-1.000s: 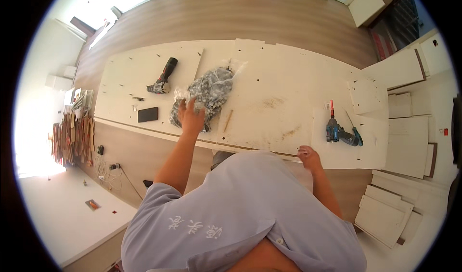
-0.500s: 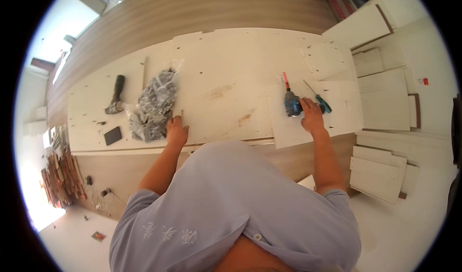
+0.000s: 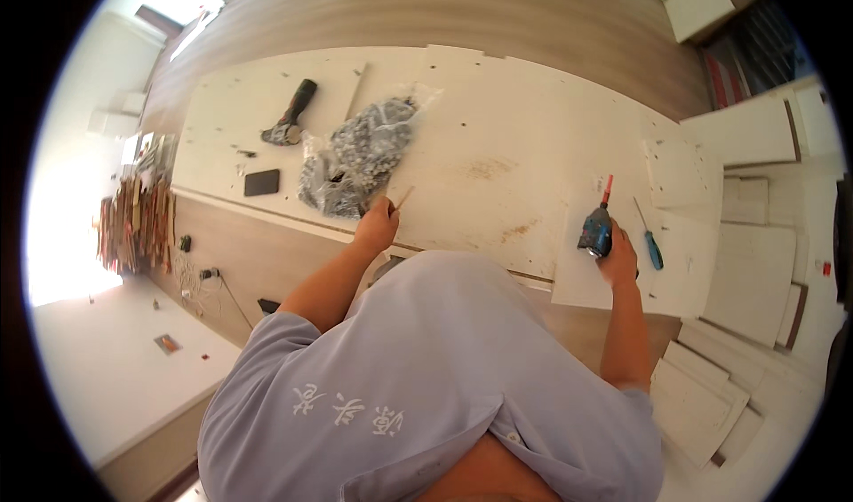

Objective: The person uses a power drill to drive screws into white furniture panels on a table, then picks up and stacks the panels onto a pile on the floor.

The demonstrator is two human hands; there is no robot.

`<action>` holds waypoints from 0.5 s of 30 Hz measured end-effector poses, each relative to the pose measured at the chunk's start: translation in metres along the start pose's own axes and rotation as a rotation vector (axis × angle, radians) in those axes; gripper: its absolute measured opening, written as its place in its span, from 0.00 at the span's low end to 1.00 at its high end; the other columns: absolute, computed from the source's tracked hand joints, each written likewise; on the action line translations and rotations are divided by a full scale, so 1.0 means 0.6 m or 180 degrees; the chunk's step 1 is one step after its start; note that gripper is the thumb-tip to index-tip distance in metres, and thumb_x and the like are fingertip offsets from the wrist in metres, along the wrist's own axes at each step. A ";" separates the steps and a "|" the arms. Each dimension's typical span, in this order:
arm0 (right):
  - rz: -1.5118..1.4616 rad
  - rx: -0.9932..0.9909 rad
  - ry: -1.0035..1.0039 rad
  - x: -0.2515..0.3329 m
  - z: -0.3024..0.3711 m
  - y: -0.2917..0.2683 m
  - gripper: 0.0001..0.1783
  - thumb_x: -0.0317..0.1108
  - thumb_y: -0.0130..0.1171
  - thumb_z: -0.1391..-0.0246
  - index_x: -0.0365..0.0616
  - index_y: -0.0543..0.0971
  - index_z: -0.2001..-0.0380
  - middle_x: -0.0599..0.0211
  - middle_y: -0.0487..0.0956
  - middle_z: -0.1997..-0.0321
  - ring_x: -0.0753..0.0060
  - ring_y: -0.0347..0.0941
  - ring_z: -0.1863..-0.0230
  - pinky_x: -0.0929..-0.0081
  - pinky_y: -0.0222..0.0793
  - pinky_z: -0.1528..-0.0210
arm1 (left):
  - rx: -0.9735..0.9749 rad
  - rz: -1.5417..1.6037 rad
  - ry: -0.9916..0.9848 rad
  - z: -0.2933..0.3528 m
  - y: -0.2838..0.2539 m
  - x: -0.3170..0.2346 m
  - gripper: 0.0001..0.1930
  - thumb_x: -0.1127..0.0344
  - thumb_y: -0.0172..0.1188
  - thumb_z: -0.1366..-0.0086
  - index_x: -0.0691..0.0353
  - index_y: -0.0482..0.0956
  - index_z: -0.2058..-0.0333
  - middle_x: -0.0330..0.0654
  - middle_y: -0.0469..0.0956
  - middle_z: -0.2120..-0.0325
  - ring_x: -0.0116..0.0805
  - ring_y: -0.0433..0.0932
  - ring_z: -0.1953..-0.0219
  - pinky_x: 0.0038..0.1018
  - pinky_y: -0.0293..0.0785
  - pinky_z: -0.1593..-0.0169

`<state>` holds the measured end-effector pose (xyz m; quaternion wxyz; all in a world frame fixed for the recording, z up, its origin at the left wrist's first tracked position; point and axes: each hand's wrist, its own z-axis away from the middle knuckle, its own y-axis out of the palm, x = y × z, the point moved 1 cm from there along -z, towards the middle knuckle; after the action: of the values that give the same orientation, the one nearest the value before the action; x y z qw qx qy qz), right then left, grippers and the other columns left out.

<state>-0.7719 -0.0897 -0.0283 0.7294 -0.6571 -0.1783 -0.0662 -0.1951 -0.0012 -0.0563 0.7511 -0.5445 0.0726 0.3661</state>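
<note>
My right hand is wrapped round the handle of a blue and black cordless drill, whose long red bit points away from me. A thin screwdriver with a teal handle lies just to the right of that hand. My left hand pinches a short, thin, pale stick; its exact kind is too small to make out. Right beside the left fingers lies a clear plastic bag full of small grey hardware. Both hands are over a large white panel.
A second power tool, dark green and black, rests on the panel's left part, with a dark flat rectangular object nearer. White boards lean at the right. A stack of wood strips and cables are at the left.
My view has turned, shifting the scene. My right hand, earlier laid over the drill's handle by the screwdriver, now grips the drill apart from it. The stick in my left hand now shows more clearly.
</note>
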 end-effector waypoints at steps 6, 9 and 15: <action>-0.3936 0.0177 0.0799 0.147 0.031 0.048 0.33 0.22 0.67 0.52 0.40 0.75 0.39 0.62 0.82 0.59 0.65 0.82 0.61 0.69 0.79 0.59 | -0.1153 0.0513 0.0420 0.078 -0.098 0.106 0.10 0.65 0.57 0.24 0.61 0.76 0.49 0.47 0.81 0.67 0.46 0.83 0.64 0.39 0.79 0.57; -0.4743 0.0210 0.0818 0.252 0.041 0.076 0.23 0.27 0.69 0.49 0.41 0.77 0.49 0.65 0.80 0.64 0.69 0.79 0.67 0.69 0.77 0.64 | -0.1928 0.1567 -0.0410 0.062 -0.151 0.210 0.09 0.69 0.53 0.23 0.61 0.77 0.49 0.42 0.78 0.65 0.35 0.77 0.64 0.36 0.77 0.57; -0.4285 0.0257 0.0907 0.410 0.059 0.112 0.24 0.28 0.70 0.48 0.41 0.78 0.48 0.66 0.81 0.63 0.71 0.79 0.68 0.70 0.77 0.65 | -0.2393 0.2103 -0.0815 -0.013 -0.250 0.407 0.12 0.70 0.55 0.24 0.68 0.76 0.47 0.43 0.80 0.64 0.30 0.78 0.70 0.31 0.78 0.63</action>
<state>-0.5278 -0.0122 -0.0030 0.5697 -0.3605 -0.4523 -0.5839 0.0776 0.0861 -0.0684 0.3507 -0.6756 0.0115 0.6484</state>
